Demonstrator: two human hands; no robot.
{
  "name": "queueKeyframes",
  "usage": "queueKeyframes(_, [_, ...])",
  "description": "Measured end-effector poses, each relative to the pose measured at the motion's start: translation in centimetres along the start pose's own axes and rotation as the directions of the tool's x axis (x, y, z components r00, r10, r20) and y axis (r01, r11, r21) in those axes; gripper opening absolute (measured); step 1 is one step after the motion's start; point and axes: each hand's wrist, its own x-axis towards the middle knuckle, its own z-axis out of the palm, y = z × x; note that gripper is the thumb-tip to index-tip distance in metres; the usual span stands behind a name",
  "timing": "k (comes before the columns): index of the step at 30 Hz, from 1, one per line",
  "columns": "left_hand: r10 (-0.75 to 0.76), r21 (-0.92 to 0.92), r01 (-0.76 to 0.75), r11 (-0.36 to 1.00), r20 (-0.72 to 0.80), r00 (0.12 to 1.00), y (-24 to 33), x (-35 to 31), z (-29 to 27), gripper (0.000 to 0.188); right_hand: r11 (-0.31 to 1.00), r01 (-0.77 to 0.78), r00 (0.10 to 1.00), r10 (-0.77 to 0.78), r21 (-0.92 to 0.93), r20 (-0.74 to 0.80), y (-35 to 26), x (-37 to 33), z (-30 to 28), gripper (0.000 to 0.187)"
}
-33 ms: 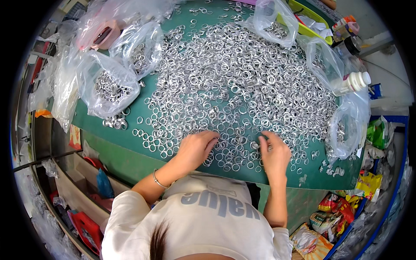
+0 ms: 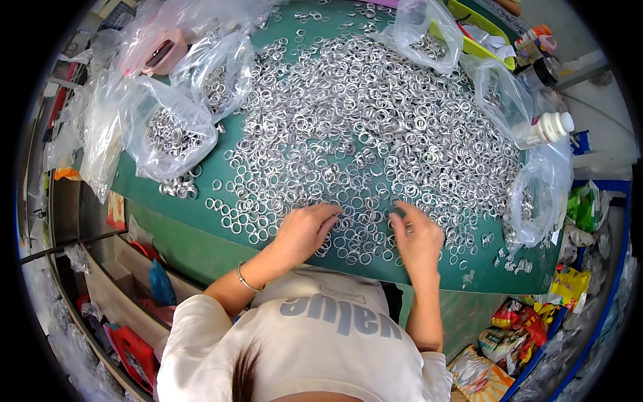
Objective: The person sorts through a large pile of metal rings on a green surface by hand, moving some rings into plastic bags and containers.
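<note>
Many small silver metal rings [image 2: 321, 100] lie heaped over the green tabletop [image 2: 429, 275], with a thinner scatter of them along its near edge. My left hand [image 2: 303, 231] rests among this scatter, fingers stretched to the right and thumb a little apart from them. Facing it, my right hand [image 2: 418, 241] has its thumb and forefinger spread, tips close to loose rings. A short gap with several flat-lying rings separates the two hands. I make out nothing held in either hand, though the undersides of the fingers are hidden.
Clear plastic bags with rings stand at the left [image 2: 171, 134], the back [image 2: 429, 40] and the right [image 2: 536, 201]. A white bottle [image 2: 546, 128] leans at the right edge. A pink bowl [image 2: 164, 53] sits back left, and a yellow-green basket [image 2: 479, 27] back right.
My right hand has shifted slightly left, towards my left hand, and its forefinger reaches further out. My left hand has barely moved.
</note>
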Motion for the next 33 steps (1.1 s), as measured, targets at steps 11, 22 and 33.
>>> queueKeyframes(11, [-0.139,-0.519,0.166,0.839,0.09,0.986,0.6,-0.8,0.0,0.017,0.917,-0.251,0.964,0.265,0.31,-0.004,2.3,-2.1,-1.7,0.01])
queueKeyframes(22, [-0.283,-0.755,0.464,0.463,0.37,0.885,0.4,-4.2,-0.6,0.02,0.007,-0.566,0.815,0.158,0.824,0.558,-1.2,-1.4,0.9,0.024])
queueKeyframes(33, [0.001,0.292,0.077,0.953,-0.258,0.966,-2.4,-2.2,-1.9,0.025,0.973,0.231,0.964,-0.231,0.016,0.135,-5.7,2.0,8.2,0.017])
